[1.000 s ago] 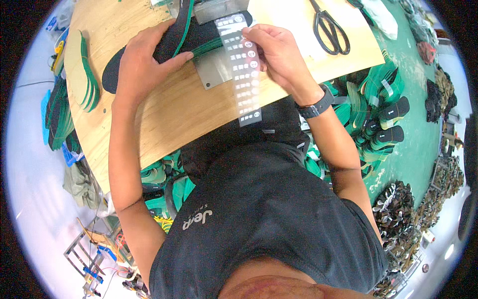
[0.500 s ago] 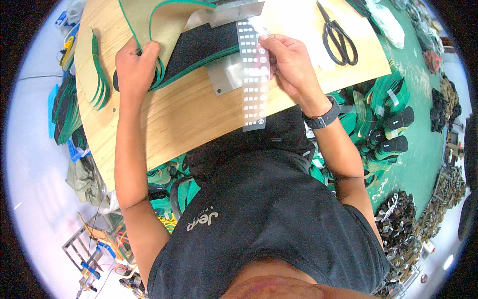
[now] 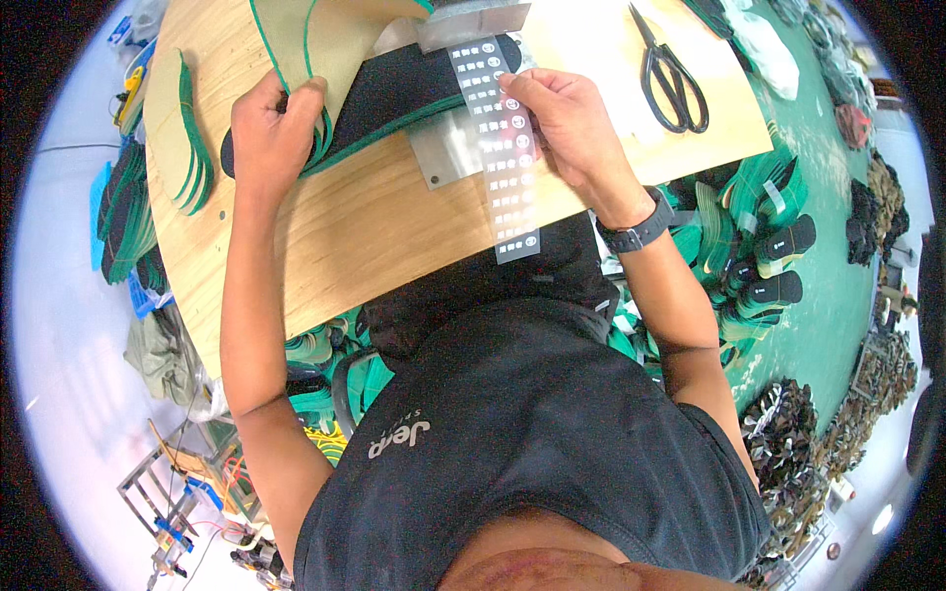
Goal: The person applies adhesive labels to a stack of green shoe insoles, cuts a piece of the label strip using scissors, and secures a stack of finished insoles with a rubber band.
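The clear strip (image 3: 507, 163) lies just past twelve o'clock, printed along its length with repeated rows of small white characters, each row ending in a round emblem. The right hand (image 3: 572, 123), at one o'clock, pinches its right edge between thumb and forefinger. Pale lettering (image 3: 400, 440) marks the black T-shirt (image 3: 552, 414) at seven o'clock, and small white marks show on the black bundled insoles (image 3: 774, 288) toward three.

The left hand (image 3: 271, 133), between ten and eleven, closes thumb and fingers on the green-edged beige insoles (image 3: 340, 49), bent upward above it. A black insole (image 3: 399, 94) lies at eleven on the wooden tabletop (image 3: 365, 236), its far end partly behind the strip. A metal fixture (image 3: 475, 25) stands at twelve; scissors (image 3: 657, 54) lie at half past one.

Half a second ago the strip hung nearly straight; now its top leans toward eleven, its bottom toward five, and its print looks crisper. One second ago the left hand was spread over the black insole.
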